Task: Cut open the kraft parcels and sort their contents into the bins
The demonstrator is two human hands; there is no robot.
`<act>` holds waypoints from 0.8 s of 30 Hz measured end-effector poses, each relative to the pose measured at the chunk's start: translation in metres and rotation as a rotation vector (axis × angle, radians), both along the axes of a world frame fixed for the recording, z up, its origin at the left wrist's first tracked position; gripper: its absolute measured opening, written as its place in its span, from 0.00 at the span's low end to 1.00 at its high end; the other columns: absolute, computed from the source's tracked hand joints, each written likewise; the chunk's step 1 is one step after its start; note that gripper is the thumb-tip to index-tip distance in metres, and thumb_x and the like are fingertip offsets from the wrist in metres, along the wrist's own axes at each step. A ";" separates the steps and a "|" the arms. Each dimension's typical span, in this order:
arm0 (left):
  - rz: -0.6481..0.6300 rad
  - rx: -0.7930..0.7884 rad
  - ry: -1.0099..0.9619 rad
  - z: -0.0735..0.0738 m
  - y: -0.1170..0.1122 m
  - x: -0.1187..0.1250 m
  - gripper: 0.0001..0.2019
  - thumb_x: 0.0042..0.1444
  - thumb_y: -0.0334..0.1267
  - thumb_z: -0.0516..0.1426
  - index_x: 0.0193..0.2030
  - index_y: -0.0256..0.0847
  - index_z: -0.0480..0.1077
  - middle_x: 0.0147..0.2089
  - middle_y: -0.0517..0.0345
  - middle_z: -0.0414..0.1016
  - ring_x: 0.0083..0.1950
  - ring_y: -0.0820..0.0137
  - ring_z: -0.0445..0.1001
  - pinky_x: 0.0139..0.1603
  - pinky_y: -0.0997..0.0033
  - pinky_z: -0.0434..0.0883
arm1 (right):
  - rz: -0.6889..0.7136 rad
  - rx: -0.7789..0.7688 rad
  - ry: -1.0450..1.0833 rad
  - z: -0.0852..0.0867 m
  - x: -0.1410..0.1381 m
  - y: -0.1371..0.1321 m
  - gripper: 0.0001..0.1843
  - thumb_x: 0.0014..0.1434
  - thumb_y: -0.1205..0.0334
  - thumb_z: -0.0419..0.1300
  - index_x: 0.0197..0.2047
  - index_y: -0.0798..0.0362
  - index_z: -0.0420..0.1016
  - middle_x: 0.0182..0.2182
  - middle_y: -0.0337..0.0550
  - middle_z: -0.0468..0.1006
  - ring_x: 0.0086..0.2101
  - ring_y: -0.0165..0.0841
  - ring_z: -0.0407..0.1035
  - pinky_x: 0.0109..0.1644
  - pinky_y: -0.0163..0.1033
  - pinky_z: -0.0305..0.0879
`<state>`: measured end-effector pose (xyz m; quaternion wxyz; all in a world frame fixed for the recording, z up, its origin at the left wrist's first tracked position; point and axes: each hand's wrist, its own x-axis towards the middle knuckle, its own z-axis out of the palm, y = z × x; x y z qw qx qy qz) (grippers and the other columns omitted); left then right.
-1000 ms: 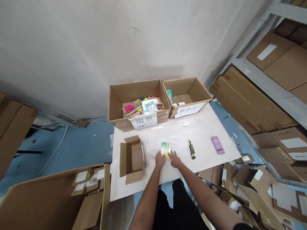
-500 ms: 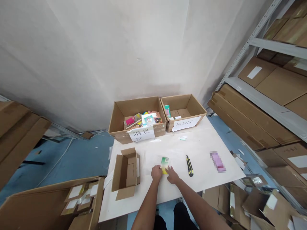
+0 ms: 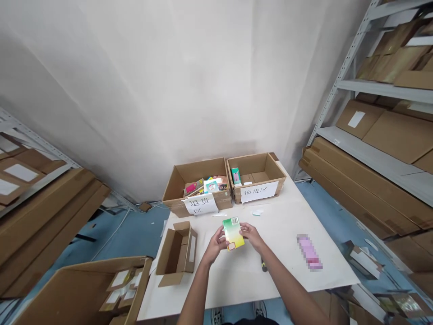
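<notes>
Above the near middle of the white surface [image 3: 237,280], the left hand [image 3: 216,246] and right hand [image 3: 252,234] hold a green-and-yellow box [image 3: 233,233] between them, fingers closed on its sides. A barcode shows at its top; the other print is unreadable. An open carton [image 3: 177,253] lies left of it. Far off, the left bin [image 3: 171,192] is labelled 退货区 and the right bin [image 3: 253,164] 换货区.

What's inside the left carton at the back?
The left carton holds a pile of small colourful packs, pink and teal on top. Its front wall and paper label hide the lower layers. The left hand and right hand hold a green box nearer us.
</notes>
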<state>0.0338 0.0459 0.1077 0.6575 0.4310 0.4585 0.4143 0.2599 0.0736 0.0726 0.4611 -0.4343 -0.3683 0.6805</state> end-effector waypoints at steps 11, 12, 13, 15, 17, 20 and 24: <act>0.247 0.253 0.184 0.114 0.018 0.041 0.40 0.45 0.39 0.68 0.69 0.41 0.69 0.57 0.48 0.79 0.35 0.73 0.78 0.36 0.70 0.77 | 0.093 0.121 0.053 0.114 0.034 0.011 0.43 0.46 0.50 0.77 0.64 0.44 0.69 0.44 0.41 0.84 0.40 0.36 0.80 0.43 0.42 0.78; 0.257 0.262 0.198 0.116 0.017 0.045 0.39 0.45 0.38 0.67 0.69 0.41 0.70 0.58 0.47 0.79 0.35 0.72 0.78 0.36 0.69 0.78 | 0.101 0.124 0.052 0.116 0.035 0.010 0.42 0.46 0.50 0.76 0.63 0.45 0.70 0.44 0.41 0.84 0.40 0.37 0.80 0.43 0.42 0.78; 0.262 0.270 0.213 0.118 0.016 0.048 0.38 0.46 0.38 0.67 0.68 0.41 0.71 0.60 0.47 0.78 0.35 0.72 0.79 0.37 0.68 0.78 | 0.113 0.127 0.046 0.118 0.036 0.008 0.41 0.47 0.50 0.75 0.62 0.46 0.70 0.44 0.42 0.85 0.39 0.36 0.81 0.43 0.42 0.78; 0.260 0.279 0.250 0.121 0.014 0.052 0.36 0.47 0.37 0.66 0.66 0.41 0.73 0.62 0.47 0.78 0.37 0.68 0.81 0.40 0.65 0.80 | 0.130 0.138 0.031 0.121 0.040 0.006 0.38 0.47 0.51 0.75 0.60 0.47 0.72 0.42 0.42 0.86 0.38 0.37 0.81 0.42 0.42 0.78; 0.282 0.275 0.320 0.122 0.012 0.056 0.33 0.48 0.38 0.67 0.64 0.41 0.75 0.62 0.47 0.79 0.40 0.64 0.82 0.43 0.61 0.81 | 0.121 0.143 0.020 0.123 0.046 0.005 0.37 0.47 0.51 0.75 0.59 0.47 0.72 0.41 0.42 0.86 0.37 0.38 0.81 0.41 0.42 0.78; 0.384 0.330 0.468 0.124 0.006 0.066 0.25 0.52 0.41 0.68 0.59 0.43 0.79 0.62 0.46 0.79 0.53 0.58 0.82 0.55 0.57 0.79 | 0.075 0.195 0.007 0.127 0.051 0.002 0.36 0.49 0.50 0.73 0.60 0.46 0.72 0.48 0.46 0.85 0.42 0.40 0.81 0.44 0.46 0.78; 0.255 0.425 0.388 0.127 0.000 0.087 0.25 0.58 0.48 0.66 0.61 0.45 0.77 0.64 0.47 0.78 0.67 0.54 0.74 0.64 0.53 0.74 | 0.150 0.381 0.013 0.133 0.042 0.000 0.35 0.51 0.53 0.72 0.62 0.45 0.75 0.62 0.48 0.77 0.59 0.46 0.74 0.60 0.51 0.73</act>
